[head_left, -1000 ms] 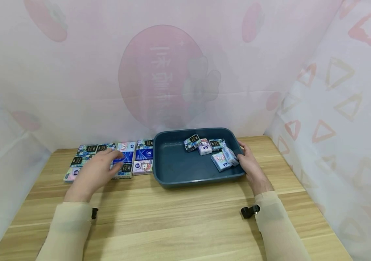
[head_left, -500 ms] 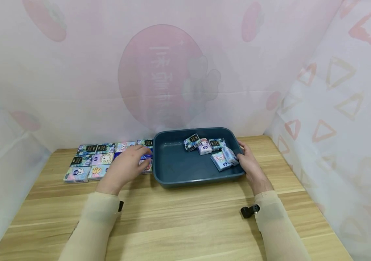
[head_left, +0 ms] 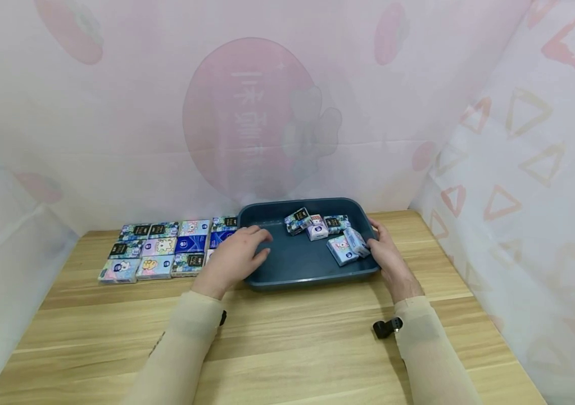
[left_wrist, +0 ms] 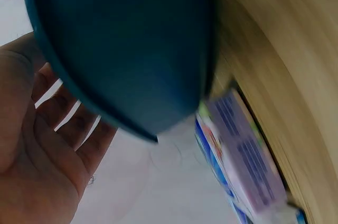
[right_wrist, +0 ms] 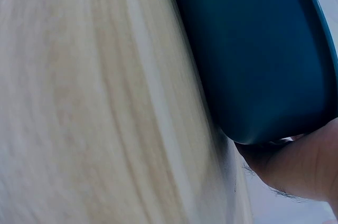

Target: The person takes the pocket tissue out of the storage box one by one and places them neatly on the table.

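A dark teal plastic tray (head_left: 312, 279) stands on the wooden table with several pocket tissue packs (head_left: 342, 250) lying loosely in its right half. My right hand (head_left: 393, 264) grips the tray's right end, thumb over the rim beside a tilted light-blue pack (head_left: 356, 242). Over the tray's left rim is my left hand (head_left: 236, 256), fingers loosely bent and nothing in them. The left wrist view shows that palm (left_wrist: 42, 150) beside the tray wall (left_wrist: 127, 60), with a purple tissue pack (left_wrist: 248, 155) nearby. Left of the tray, more tissue packs (head_left: 190, 244) lie in neat rows, partly hidden by my left hand.
Bare wood tabletop (head_left: 297, 349) stretches in front of the tray. Behind it rises a pale pink cloth backdrop (head_left: 368, 163). A white cloth with triangle outlines (head_left: 535, 236) hangs at the right.
My left hand has moved right, from above the rows of tissue packs to the tray's left rim. The right hand and the tray have stayed put.
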A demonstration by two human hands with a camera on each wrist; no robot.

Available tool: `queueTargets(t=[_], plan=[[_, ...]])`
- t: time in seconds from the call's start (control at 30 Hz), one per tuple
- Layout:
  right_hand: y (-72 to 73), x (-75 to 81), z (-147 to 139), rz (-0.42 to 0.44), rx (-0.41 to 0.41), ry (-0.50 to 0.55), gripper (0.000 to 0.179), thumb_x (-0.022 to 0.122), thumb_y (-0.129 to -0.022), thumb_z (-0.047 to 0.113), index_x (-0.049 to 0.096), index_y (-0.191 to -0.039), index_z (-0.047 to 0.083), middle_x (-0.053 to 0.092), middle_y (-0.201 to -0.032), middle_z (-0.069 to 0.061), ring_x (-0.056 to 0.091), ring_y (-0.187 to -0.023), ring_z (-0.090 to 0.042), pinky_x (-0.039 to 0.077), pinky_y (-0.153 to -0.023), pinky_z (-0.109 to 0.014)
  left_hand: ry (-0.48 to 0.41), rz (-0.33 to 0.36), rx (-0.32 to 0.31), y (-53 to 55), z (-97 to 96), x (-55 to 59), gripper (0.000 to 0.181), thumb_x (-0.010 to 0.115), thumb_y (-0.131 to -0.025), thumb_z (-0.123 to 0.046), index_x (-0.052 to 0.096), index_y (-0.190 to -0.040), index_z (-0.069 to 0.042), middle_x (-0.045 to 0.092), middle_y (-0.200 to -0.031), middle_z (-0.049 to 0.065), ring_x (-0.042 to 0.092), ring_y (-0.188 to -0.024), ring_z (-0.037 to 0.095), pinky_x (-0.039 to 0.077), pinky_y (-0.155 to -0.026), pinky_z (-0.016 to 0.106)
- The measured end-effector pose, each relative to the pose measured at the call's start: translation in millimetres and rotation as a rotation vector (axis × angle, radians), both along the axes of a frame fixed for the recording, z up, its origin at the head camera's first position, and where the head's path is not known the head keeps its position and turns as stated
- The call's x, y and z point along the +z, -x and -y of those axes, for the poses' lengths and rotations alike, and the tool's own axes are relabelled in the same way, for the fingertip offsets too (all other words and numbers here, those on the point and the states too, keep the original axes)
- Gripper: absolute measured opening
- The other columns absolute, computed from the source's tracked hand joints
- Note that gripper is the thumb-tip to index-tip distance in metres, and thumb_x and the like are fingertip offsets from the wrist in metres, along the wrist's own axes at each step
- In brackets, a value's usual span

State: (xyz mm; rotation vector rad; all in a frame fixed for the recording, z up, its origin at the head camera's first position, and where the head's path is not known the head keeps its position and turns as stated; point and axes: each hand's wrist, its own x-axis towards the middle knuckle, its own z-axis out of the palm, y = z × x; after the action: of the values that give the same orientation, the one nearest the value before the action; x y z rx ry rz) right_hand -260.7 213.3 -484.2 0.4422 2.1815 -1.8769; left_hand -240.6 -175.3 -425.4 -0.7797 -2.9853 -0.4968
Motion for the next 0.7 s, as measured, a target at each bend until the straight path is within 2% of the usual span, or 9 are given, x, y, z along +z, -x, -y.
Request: queueTargets(t=[0.17, 0.37, 0.53, 0.7], plan=[[-0.3, 0.0, 0.1, 0.004, -0.005, -0.004, 0.076, 0.034, -0.12, 0.007, 0.018, -0.19, 0.034, 0.021, -0.197, -0.015, 0.033, -0.168, -0.038, 0.038, -0.128, -0.051, 0.01, -0.001, -0.014, 1.9, -23.9, -2.2, 0.035, 0.076, -0.117, -0.03, 0.077, -0.148, -0.014, 0.078, -0.149, 0.007, 0.074, -0.143, 0.031, 0.062, -0.127, 0.053], [-0.7, 1.1, 0.4, 0.008, -0.004, -0.003, 0.076, 0.034, -0.121, 0.007, 0.018, -0.19, 0.035, 0.018, -0.198, -0.015, 0.029, -0.172, -0.039, 0.033, -0.135, -0.056, -0.01, 0.027, -0.028, 1.1, -54.1, -5.1, 0.039, 0.076, -0.117, -0.03, 0.075, -0.153, -0.015, 0.077, -0.152, 0.008, 0.074, -0.144, 0.03, 0.061, -0.128, 0.052], [-0.5, 0.9, 0.3, 0.007, -0.003, -0.006, 0.075, 0.034, -0.122, 0.008, 0.017, -0.19, 0.035, 0.016, -0.199, -0.015, 0.029, -0.173, -0.039, 0.034, -0.135, -0.056, -0.033, 0.043, -0.046, -0.1, -79.4, -10.3, 0.042, 0.077, -0.117, -0.028, 0.073, -0.156, -0.015, 0.075, -0.158, 0.009, 0.073, -0.147, 0.031, 0.061, -0.129, 0.053], [0.7, -0.2, -0.2, 0.003, -0.006, -0.003, 0.075, 0.034, -0.121, 0.007, 0.018, -0.19, 0.034, 0.018, -0.198, -0.015, 0.03, -0.171, -0.038, 0.035, -0.133, -0.054, -0.051, 0.061, -0.078, 3.2, -103.7, -16.3, 0.044, 0.077, -0.117, -0.027, 0.072, -0.158, -0.014, 0.073, -0.162, 0.01, 0.073, -0.147, 0.03, 0.062, -0.128, 0.05]])
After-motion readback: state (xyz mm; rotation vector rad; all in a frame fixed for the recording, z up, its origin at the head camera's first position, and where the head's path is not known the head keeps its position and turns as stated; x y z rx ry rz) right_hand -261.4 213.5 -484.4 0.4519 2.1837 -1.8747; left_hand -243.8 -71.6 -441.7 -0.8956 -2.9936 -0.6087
